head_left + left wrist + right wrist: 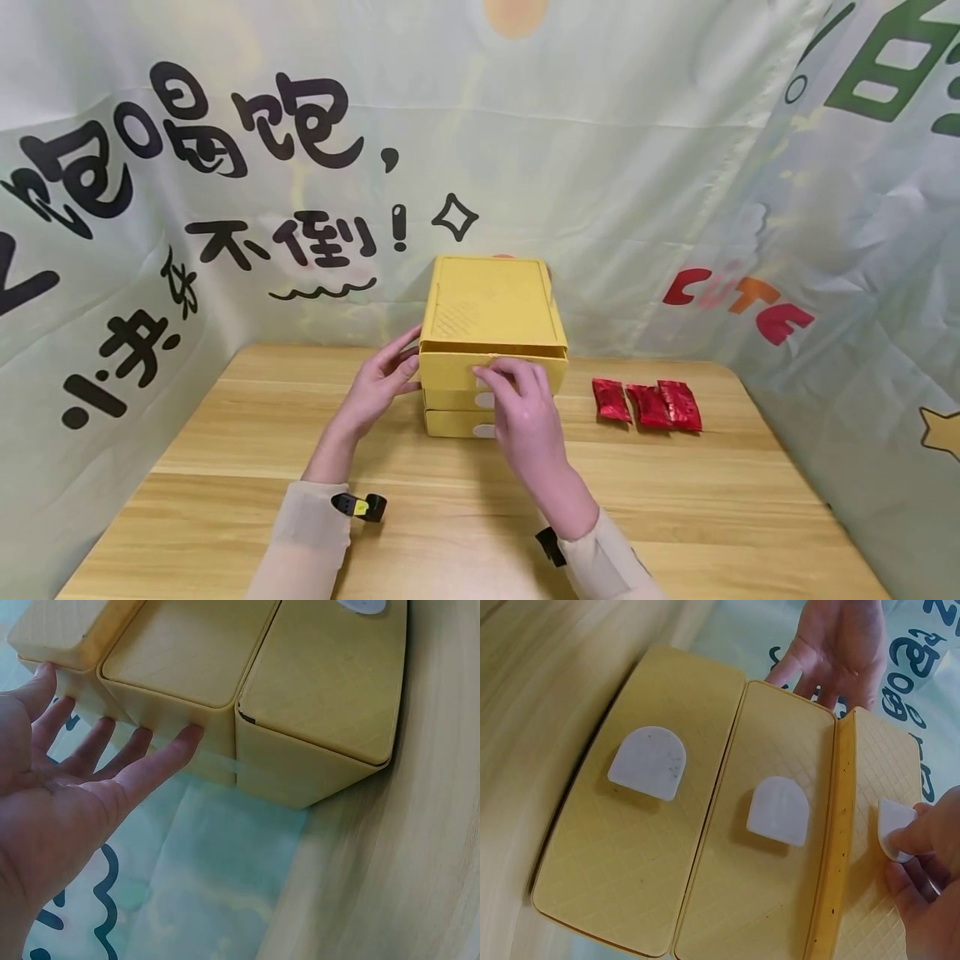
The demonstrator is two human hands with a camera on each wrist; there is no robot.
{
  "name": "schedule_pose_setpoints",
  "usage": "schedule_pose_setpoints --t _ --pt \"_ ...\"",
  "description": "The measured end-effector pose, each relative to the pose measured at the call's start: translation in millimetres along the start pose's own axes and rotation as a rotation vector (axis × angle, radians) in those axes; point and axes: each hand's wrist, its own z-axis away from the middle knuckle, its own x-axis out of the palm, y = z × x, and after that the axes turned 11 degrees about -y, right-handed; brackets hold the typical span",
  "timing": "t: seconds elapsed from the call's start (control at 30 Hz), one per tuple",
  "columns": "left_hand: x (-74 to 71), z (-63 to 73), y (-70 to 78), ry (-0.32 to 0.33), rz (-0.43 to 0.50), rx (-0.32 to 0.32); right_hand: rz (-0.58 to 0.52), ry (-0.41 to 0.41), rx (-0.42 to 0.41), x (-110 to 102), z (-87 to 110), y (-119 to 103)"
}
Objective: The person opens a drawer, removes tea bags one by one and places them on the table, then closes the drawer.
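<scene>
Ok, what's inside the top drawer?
The top drawer is slightly out, its white handle pinched by the right hand. Only a narrow gap shows; the cabinet top covers the rest, so its contents can't be seen.

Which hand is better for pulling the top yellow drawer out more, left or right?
Probably the right hand: it pinches the white handle of the top drawer, which juts out a little. The left hand is at the side of the yellow cabinet, away from that handle.

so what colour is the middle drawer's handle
White; the handle shows best in the right wrist view.
</scene>
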Motion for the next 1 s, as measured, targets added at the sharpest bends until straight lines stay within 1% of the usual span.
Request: schedule_pose_setpoints --t 0.2,0.37,0.57,0.73,0.87,1.0 --pt "-0.2 0.5 0.2 -0.006 0.008 0.006 0.001 -0.003 0.019 4.1 -2.6 3.2" --pt "-0.6 0.5 0.3 -0.004 0.014 0.001 -0.002 0.012 0.012 6.5 -5.1 5.8" --pt "-0.4 -0.9 0.2 -0.009 0.026 0.011 -0.012 0.024 0.009 9.7 -8.1 12.6" --pt "0.1 -1.3 -0.9 -0.014 0.033 0.011 -0.011 0.024 0.006 11.0 -8.2 16.1" --pt "-0.3 -0.6 -0.6 -0.010 0.028 0.020 -0.007 0.015 0.002 11.2 -9.0 16.6" --pt "0.3 -0.4 -0.1 -0.003 0.015 0.020 -0.010 -0.014 -0.015 7.3 -9.1 18.1"
